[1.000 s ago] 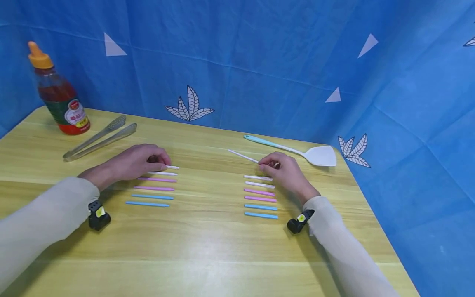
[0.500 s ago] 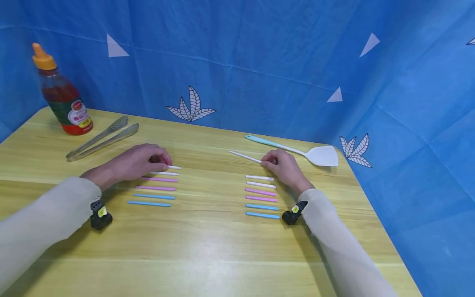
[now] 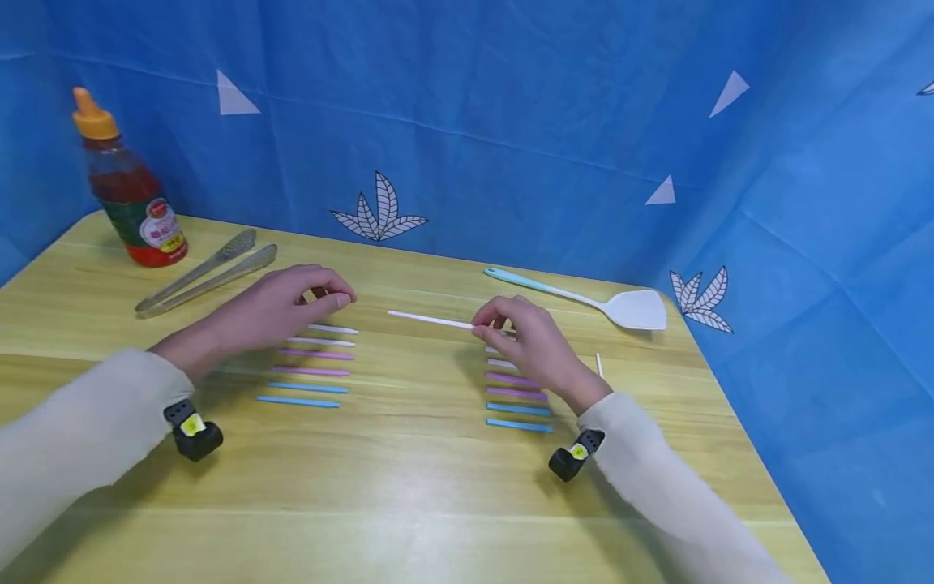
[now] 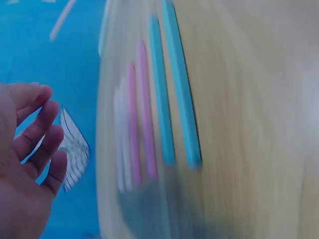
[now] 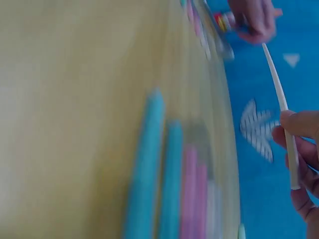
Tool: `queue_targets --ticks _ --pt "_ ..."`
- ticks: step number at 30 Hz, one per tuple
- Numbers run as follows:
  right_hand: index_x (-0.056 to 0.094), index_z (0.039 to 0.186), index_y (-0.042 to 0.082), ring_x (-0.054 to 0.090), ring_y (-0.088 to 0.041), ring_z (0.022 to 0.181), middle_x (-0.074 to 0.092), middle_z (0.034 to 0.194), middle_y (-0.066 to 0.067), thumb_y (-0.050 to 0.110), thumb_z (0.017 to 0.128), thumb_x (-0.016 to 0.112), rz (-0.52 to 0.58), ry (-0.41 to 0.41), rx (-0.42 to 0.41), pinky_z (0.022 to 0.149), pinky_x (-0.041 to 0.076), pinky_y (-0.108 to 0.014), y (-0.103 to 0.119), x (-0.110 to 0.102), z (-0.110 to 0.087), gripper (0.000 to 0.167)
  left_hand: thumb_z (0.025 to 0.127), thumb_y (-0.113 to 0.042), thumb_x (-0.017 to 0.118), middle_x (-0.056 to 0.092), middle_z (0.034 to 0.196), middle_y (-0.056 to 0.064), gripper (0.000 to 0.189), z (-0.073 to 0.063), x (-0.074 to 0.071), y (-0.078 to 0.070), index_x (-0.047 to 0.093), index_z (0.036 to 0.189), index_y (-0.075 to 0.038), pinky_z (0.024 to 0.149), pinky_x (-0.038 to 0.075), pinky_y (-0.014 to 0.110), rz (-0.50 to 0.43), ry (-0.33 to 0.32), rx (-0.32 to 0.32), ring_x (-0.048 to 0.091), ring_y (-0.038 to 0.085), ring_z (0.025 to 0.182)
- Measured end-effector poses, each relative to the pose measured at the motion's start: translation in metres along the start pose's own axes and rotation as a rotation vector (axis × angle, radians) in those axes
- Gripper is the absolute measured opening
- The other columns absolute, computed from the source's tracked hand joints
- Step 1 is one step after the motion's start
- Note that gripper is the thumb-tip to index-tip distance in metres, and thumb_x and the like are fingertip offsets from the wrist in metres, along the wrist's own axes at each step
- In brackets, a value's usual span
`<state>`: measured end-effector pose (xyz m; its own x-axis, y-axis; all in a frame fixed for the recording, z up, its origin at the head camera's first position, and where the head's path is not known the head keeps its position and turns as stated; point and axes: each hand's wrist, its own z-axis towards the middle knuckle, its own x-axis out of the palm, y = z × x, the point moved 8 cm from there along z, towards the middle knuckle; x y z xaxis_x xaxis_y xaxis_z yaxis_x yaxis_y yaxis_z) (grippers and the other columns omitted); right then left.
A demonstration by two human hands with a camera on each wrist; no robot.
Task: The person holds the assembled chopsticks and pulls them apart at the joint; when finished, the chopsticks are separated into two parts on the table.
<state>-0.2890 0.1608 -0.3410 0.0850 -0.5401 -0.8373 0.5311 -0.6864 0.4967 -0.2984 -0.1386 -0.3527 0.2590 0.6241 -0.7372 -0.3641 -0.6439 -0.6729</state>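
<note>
My right hand (image 3: pixel 529 337) pinches a thin white stick (image 3: pixel 430 319) near one end, above the right-hand row. The stick's free end points left toward my other hand. My left hand (image 3: pixel 280 304) hovers over the far end of the left-hand row, fingers loosely bent, holding nothing. In that row lie white sticks (image 3: pixel 324 341), pink sticks (image 3: pixel 315 355) and blue sticks (image 3: pixel 297 402), side by side. The right row repeats these colours, with blue sticks (image 3: pixel 520 426) nearest and pink sticks (image 3: pixel 516 395) behind. My right hand partly covers its white sticks (image 3: pixel 502 363).
At the back left stand a red sauce bottle (image 3: pixel 139 207) and metal tongs (image 3: pixel 212 272). A white spatula (image 3: pixel 635 310) lies at the back right. Another white stick (image 3: pixel 599 365) shows beyond my right wrist. A blue cloth (image 3: pixel 452 122) borders the wooden table (image 3: pixel 409 478).
My left hand has let go of the white stick at its row's far end and lifted slightly. My right hand has moved left with its white stick, over the right row.
</note>
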Motion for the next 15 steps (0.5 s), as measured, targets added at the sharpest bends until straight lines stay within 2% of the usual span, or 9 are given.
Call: queue_targets --ticks 3,8,11,15 --pt "0.077 0.110 0.016 0.062 -0.014 0.096 0.075 0.104 0.004 0.019 0.105 0.076 0.002 -0.013 -0.071 0.081 0.053 -0.035 0.021 0.006 -0.008 0.006 0.115 -0.037 0.057 0.073 0.124 0.001 0.030 -0.005 0.011 -0.023 0.074 0.130 -0.018 0.091 0.051 0.043 -0.048 0.030 0.033 0.061 0.021 0.106" --pt "0.077 0.108 0.018 0.063 -0.011 0.094 0.074 0.105 0.006 0.018 0.102 0.079 0.056 -0.053 -0.153 0.080 0.057 -0.034 0.047 0.011 -0.022 0.007 0.112 -0.041 0.062 0.074 0.112 -0.002 0.027 -0.017 0.041 -0.053 0.075 0.126 -0.022 0.077 0.054 0.037 -0.093 0.083 0.060 0.062 0.018 0.091" --pt "0.076 0.108 0.019 0.065 -0.009 0.094 0.074 0.105 0.007 0.017 0.101 0.080 0.102 -0.063 -0.177 0.079 0.060 -0.032 0.058 0.014 -0.028 0.008 0.111 -0.039 0.066 0.075 0.111 -0.005 0.023 -0.026 0.053 -0.065 0.077 0.122 -0.022 0.074 0.054 0.036 -0.081 0.062 0.073 0.063 0.015 0.085" --pt "0.075 0.108 0.018 0.066 -0.009 0.090 0.073 0.104 0.006 0.014 0.101 0.080 0.154 -0.078 -0.197 0.073 0.060 -0.029 0.067 0.017 -0.036 0.009 0.111 -0.033 0.067 0.077 0.107 -0.007 0.016 -0.034 0.058 -0.076 0.078 0.116 -0.023 0.070 0.051 0.033 -0.029 0.002 0.089 0.059 0.011 0.074"
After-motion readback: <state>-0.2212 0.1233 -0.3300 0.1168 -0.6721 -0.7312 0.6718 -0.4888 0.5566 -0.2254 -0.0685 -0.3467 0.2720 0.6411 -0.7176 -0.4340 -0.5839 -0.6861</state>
